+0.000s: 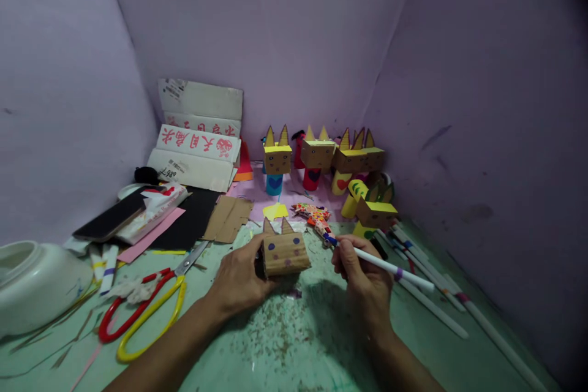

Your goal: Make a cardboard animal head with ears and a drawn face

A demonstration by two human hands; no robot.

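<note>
My left hand grips a small cardboard box head from its left side, just above the table. Two pointed ears rise from its top, and round purple dots mark its front like eyes, cheeks and a mouth. To the right, my right hand holds a white marker with a purple band between thumb and fingers. Its dark blue end points left toward the box head, a short way apart from it. Behind the marker's tip lies a patterned, colourful scrap.
Several finished cardboard animal figures stand at the back. Red and yellow scissors lie left, near a white bowl and a phone. Folded printed cardboard leans on the back wall. Several white markers lie right.
</note>
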